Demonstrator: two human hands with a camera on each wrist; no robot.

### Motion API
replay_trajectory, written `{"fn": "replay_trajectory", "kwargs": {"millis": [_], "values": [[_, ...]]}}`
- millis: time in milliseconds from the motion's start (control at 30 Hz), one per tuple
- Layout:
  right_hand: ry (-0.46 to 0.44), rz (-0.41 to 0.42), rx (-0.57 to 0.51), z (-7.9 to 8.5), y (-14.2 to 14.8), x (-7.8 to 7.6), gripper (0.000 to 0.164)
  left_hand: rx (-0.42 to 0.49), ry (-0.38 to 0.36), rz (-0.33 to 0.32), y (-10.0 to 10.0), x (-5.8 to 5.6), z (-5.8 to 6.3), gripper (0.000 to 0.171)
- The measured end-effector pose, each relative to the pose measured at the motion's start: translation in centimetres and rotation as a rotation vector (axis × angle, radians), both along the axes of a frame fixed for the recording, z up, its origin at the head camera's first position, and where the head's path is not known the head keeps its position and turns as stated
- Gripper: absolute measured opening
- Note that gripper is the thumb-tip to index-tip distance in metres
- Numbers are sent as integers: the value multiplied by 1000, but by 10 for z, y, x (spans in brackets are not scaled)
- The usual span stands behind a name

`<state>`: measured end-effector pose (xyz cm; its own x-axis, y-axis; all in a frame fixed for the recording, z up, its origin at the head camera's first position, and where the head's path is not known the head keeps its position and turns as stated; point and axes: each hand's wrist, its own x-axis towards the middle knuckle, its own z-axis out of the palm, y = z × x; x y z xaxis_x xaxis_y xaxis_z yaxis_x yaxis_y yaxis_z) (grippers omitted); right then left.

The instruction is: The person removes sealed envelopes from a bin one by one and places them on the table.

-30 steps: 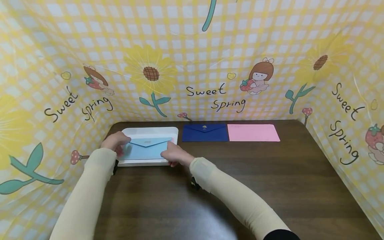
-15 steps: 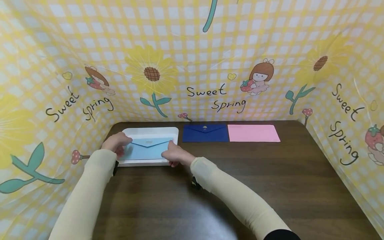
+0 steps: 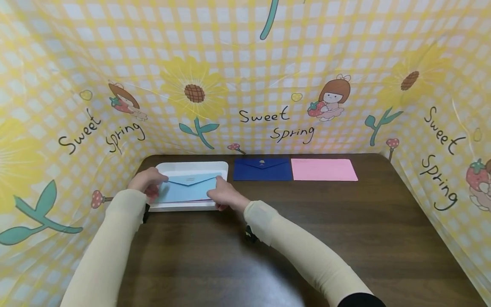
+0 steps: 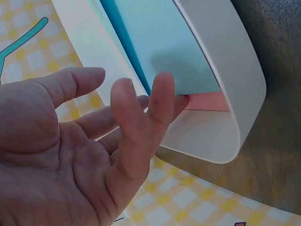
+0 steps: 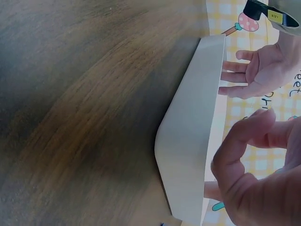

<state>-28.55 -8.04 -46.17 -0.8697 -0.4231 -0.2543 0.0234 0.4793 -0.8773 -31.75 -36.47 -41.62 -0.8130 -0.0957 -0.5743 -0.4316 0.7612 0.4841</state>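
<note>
Loosely spread, the left hand (image 3: 145, 181) is by the light-blue envelope (image 3: 188, 192); whether the right hand (image 3: 227, 195) pinches it is unclear.

1. Support: we record a dark brown wood-grain table (image 3: 345, 221) with rounded far corners.
2. Far left: we note a white tray (image 3: 184, 209), shallow-walled, standing flat.
3. Just right of it, apart: a navy envelope (image 3: 262, 172), flap side up, small gold emblem.
4. Rightmost: a flat pink paper piece (image 3: 324, 169) beside the navy one — contact, we cannot tell.
</note>
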Motion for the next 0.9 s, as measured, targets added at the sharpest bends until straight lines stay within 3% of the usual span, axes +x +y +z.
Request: {"fn": "replay_trajectory", "kwargs": {"millis": [167, 467, 733, 900], "values": [[24, -46, 5, 1, 1, -1, 65, 14, -1, -10, 0, 1, 1, 22], [15, -114, -50, 5, 7, -7, 51, 7, 27, -23, -1, 0, -1, 17], [12, -154, -77, 2, 12, -10, 48, -151, 46, -81, -2, -7, -6, 19], [13, -162, -102, 2, 13, -10, 49, -192, 59, -96, -3, -12, -6, 15]]}}
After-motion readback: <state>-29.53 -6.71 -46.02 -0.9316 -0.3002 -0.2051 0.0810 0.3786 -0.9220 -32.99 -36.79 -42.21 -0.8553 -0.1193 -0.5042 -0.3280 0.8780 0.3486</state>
